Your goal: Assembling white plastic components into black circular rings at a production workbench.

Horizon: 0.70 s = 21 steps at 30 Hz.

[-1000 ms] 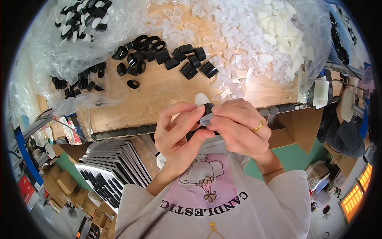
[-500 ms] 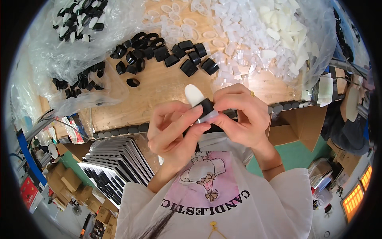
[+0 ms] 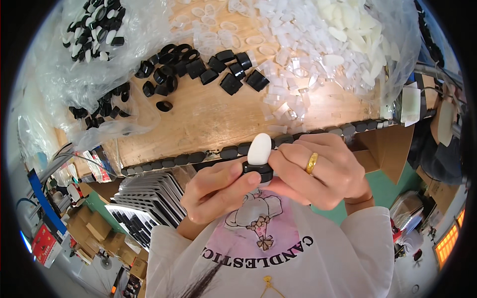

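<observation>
In front of my chest I hold a small assembled piece between both hands. It has a black oval sleeve (image 3: 258,173) with a smooth white oval pad (image 3: 260,149) standing up out of it. A little translucent plastic shows beneath the sleeve. My left hand (image 3: 213,191) pinches the sleeve from the left, thumb on its near face. My right hand (image 3: 325,171), wearing a gold ring, presses its closed fingers against the right side of the pad and sleeve. Its other fingers pass below the piece and are partly hidden.
Loose black sleeves (image 3: 196,68) lie mid-table, with clear plastic pieces (image 3: 293,64) and off-white oval pads (image 3: 348,25) farther right. A plastic bag (image 3: 49,64) holds black-and-white pieces at far left. Dark pads (image 3: 196,157) line the table's front edge. Stacked trays (image 3: 144,198) stand below left.
Both hands have come down closer to my body with the piece. The white pad now stands more upright, and the right hand has turned so its back and ring show.
</observation>
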### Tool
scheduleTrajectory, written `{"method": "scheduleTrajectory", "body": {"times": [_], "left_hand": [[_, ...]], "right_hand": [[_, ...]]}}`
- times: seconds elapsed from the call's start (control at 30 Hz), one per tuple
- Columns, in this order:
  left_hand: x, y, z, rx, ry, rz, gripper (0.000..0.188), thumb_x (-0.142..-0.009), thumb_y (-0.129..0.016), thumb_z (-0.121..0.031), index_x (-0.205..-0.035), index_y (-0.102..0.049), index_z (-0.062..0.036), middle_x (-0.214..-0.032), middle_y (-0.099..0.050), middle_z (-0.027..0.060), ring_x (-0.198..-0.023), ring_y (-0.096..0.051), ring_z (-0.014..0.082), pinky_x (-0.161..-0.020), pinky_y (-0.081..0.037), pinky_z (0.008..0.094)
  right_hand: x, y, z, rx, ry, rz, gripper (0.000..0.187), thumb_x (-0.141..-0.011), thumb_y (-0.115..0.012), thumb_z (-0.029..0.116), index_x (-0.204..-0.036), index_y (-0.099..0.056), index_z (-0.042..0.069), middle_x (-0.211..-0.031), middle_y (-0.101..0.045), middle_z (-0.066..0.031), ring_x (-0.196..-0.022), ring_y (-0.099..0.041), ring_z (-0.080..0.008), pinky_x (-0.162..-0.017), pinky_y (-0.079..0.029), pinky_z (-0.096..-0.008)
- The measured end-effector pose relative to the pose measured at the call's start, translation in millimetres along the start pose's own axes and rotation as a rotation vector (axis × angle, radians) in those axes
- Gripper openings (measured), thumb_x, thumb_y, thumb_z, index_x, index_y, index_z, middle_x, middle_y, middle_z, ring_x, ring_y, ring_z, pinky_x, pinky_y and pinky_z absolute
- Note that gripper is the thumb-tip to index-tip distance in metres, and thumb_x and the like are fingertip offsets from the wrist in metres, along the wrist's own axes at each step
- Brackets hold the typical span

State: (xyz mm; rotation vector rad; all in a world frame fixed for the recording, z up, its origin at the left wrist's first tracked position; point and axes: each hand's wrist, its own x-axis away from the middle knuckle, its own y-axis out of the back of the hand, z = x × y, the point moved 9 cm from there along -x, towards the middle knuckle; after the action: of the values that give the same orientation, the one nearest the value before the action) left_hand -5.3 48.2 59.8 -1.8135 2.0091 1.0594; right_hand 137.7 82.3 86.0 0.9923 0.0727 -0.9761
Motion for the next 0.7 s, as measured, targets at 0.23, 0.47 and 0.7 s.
{"method": "scheduleTrajectory", "body": {"times": [0.23,0.47,0.7], "left_hand": [[-9.2,-1.8,-3.7,0.038,0.049,-0.026,0.028,-0.069,-0.072,0.018,-0.094,-0.073,0.0063,-0.096,-0.059,0.0147,-0.073,-0.065,0.0222,-0.067,-0.062,0.027],[-4.8,2.6,-8.0,-0.001,-0.149,-0.067,0.025,-0.071,-0.071,0.016,-0.094,-0.073,0.0059,-0.093,-0.058,0.0127,-0.077,-0.07,0.0289,-0.069,-0.064,0.0315],[-2.3,-0.4,-5.2,0.017,-0.131,0.004,0.021,-0.073,-0.069,0.012,-0.093,-0.071,0.0086,-0.092,-0.061,0.0137,-0.074,-0.071,0.035,-0.068,-0.065,0.0356]], "right_hand": [[6.4,2.3,-0.8,-0.01,0.003,-0.074,0.029,-0.066,-0.08,0.014,-0.085,-0.067,-0.005,-0.072,-0.062,-0.0087,-0.053,-0.059,-0.0196,-0.047,-0.048,-0.0275],[14.3,-9.9,-5.0,-0.069,-0.074,-0.183,0.024,-0.066,-0.079,0.008,-0.083,-0.067,-0.002,-0.067,-0.059,-0.0044,-0.05,-0.057,-0.0166,-0.046,-0.046,-0.0268],[29.4,-44.2,-60.4,-0.978,-0.821,-0.191,0.013,-0.085,-0.073,0.001,-0.081,-0.061,0.002,-0.062,-0.053,0.0041,-0.051,-0.042,0.0001,-0.042,-0.029,-0.021]]}}
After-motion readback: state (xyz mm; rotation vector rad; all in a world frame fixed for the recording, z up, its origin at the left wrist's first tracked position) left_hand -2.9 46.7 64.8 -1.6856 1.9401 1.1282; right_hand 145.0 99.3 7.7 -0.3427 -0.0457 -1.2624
